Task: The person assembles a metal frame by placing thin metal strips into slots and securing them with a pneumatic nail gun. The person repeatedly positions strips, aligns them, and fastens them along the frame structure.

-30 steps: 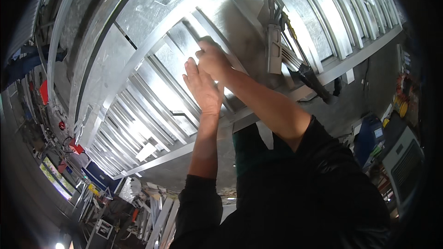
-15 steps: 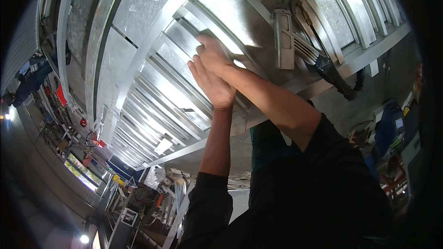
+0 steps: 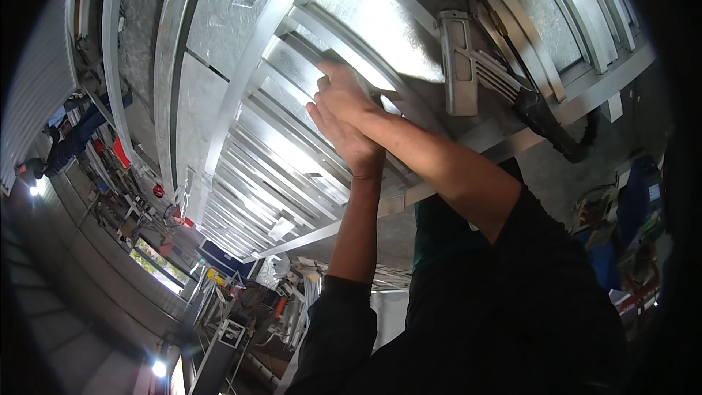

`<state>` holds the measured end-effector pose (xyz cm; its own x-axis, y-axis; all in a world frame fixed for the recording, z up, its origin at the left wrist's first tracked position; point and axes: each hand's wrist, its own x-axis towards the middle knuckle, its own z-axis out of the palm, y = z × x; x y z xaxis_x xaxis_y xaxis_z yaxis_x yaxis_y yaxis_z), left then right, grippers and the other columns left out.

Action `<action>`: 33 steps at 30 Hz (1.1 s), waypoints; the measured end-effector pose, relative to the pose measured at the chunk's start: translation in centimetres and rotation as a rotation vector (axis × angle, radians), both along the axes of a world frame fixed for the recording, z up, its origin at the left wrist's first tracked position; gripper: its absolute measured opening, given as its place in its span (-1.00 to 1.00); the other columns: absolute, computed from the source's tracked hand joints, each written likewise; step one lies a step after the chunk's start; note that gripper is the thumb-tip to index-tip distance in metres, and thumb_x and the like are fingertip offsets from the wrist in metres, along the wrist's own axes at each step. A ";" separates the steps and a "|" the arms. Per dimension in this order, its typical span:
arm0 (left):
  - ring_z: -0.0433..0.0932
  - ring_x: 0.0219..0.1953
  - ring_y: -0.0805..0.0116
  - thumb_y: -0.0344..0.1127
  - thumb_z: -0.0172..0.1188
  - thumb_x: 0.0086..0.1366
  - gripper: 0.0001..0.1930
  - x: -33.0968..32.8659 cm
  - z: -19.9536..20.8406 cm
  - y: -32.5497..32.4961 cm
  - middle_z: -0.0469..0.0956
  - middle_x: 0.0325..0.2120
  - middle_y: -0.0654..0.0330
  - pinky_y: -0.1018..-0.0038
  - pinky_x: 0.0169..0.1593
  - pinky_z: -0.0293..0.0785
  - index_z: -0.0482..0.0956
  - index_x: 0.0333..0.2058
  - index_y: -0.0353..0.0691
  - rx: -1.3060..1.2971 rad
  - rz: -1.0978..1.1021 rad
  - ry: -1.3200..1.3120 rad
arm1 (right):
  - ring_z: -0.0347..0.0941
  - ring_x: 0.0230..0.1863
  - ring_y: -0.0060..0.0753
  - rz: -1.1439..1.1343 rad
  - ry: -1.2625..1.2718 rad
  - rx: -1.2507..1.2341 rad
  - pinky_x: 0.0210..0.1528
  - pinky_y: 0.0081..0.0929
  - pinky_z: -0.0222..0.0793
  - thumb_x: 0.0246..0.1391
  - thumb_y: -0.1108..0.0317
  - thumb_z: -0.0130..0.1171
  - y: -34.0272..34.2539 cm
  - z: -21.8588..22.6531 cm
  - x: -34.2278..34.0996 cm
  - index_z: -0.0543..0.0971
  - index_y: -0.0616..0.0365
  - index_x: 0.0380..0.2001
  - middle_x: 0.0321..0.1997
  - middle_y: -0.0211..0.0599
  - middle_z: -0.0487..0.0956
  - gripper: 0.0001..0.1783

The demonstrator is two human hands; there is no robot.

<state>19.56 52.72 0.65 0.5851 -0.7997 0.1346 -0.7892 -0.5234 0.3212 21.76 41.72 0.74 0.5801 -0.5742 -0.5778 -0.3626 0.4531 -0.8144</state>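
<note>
Both hands meet over a frame of parallel silvery metal bars (image 3: 289, 148). My right hand (image 3: 345, 96) is closed, with its fingers curled in; a dark, blurred patch shows just past them, and what it grips cannot be made out. Below it and partly covered, my left hand (image 3: 353, 146) has its visible fingers stretched out, lying along the right hand. Further right, a grey metal gun-like tool (image 3: 459, 66) with a black cable lies on the frame, apart from both hands.
A long metal rail (image 3: 252, 66) crosses the frame on the left, beside grey sheet panels (image 3: 199, 106). The frame's near edge bar (image 3: 311, 235) runs in front of me. Cluttered tools and scrap stand at lower left, and a blue object (image 3: 643, 194) at far right.
The whole view has shifted slightly, so the frame, the tool and my arms all sit further right. My hands stay together in nearly the same pose over the bars.
</note>
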 end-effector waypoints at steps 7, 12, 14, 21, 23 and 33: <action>0.01 0.42 -0.25 -0.26 -0.05 0.49 -0.47 -0.3 -0.2 -0.2 0.13 0.35 -0.18 0.04 0.43 0.02 0.17 0.32 -0.43 -0.036 0.063 0.004 | 0.55 -0.01 0.11 0.023 0.028 -0.001 0.10 -0.16 0.43 0.03 0.48 0.08 -0.3 0.2 -0.2 0.50 0.34 0.10 -0.09 0.16 0.61 -0.50; 0.02 0.42 -0.25 -0.30 -0.11 0.51 -0.50 -0.3 0.2 -0.5 0.13 0.35 -0.17 0.06 0.43 0.03 0.16 0.31 -0.46 0.003 -0.005 -0.052 | 0.56 -0.05 0.12 0.011 0.017 -0.004 0.05 -0.12 0.45 0.01 0.48 0.10 -0.2 0.2 -0.2 0.50 0.34 0.09 -0.13 0.16 0.62 -0.50; 0.05 0.40 -0.25 -0.30 -0.02 0.44 -0.45 -0.3 0.3 -0.7 0.16 0.32 -0.18 0.01 0.43 0.02 0.16 0.30 -0.47 0.017 -0.013 -0.072 | 0.56 -0.07 0.12 0.001 0.009 -0.008 0.03 -0.12 0.45 0.01 0.48 0.10 0.0 -0.1 -0.1 0.50 0.34 0.09 -0.15 0.16 0.62 -0.50; 0.11 0.37 -0.28 -0.31 0.19 0.30 -0.35 -0.2 0.1 -0.4 0.21 0.27 -0.22 -0.09 0.43 0.01 0.19 0.27 -0.48 -0.027 0.016 -0.034 | 0.58 -0.15 0.08 -0.068 -0.023 -0.112 -0.05 -0.15 0.48 0.01 0.46 0.13 1.1 -1.1 0.4 0.50 0.34 0.08 -0.24 0.14 0.62 -0.50; 0.10 0.37 -0.31 -0.30 0.19 0.30 -0.36 -0.1 0.0 -0.2 0.20 0.28 -0.22 -0.09 0.42 0.02 0.20 0.27 -0.48 -0.015 -0.012 -0.061 | 0.59 -0.17 0.07 -0.063 -0.012 -0.135 -0.08 -0.15 0.49 0.01 0.46 0.13 1.0 -0.9 0.4 0.51 0.35 0.07 -0.27 0.13 0.63 -0.50; 0.07 0.39 -0.32 -0.24 0.16 0.35 -0.37 0.0 -0.4 0.2 0.21 0.30 -0.18 -0.05 0.40 0.07 0.22 0.29 -0.43 -0.010 -0.008 -0.083 | 0.53 0.04 0.08 0.054 0.039 0.050 0.09 -0.25 0.41 0.10 0.44 0.07 -0.6 0.9 -0.4 0.49 0.28 0.13 -0.03 0.18 0.59 -0.51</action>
